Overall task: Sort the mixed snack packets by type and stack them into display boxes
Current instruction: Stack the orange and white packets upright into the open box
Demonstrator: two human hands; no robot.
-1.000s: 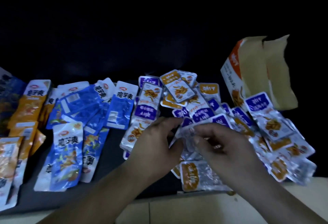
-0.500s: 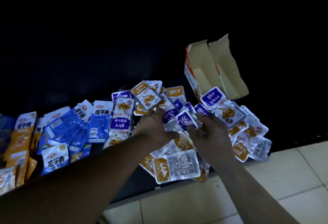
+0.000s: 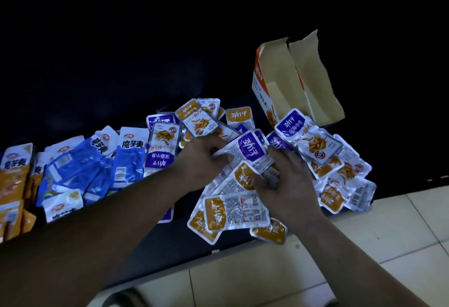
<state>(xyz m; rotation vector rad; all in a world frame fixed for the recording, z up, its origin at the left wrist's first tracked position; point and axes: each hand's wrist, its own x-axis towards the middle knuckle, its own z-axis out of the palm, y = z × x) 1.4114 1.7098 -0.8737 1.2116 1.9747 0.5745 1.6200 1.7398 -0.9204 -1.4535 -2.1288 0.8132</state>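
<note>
A heap of small silver snack packets with purple or orange labels covers the dark table. My left hand (image 3: 202,161) grips the left edge of a purple-labelled packet (image 3: 247,152) lying back side up on the heap. My right hand (image 3: 289,185) lies over the heap just right of it, fingers curled down onto the orange-labelled packets (image 3: 239,180); what they hold is hidden. An open orange-and-white display box (image 3: 274,80) stands behind the heap with its flaps up. Long blue packets (image 3: 126,163) and orange packets (image 3: 13,185) lie to the left.
The dark table (image 3: 175,231) ends in a front edge close to me, with pale floor tiles (image 3: 364,233) beyond it at lower right. A few orange-labelled packets (image 3: 233,212) overhang near that edge. The background is black.
The view has swung left and closer. My hands have come down from holding a packet above the pile to resting in the pile, the left one now on a purple-labelled packet.
</note>
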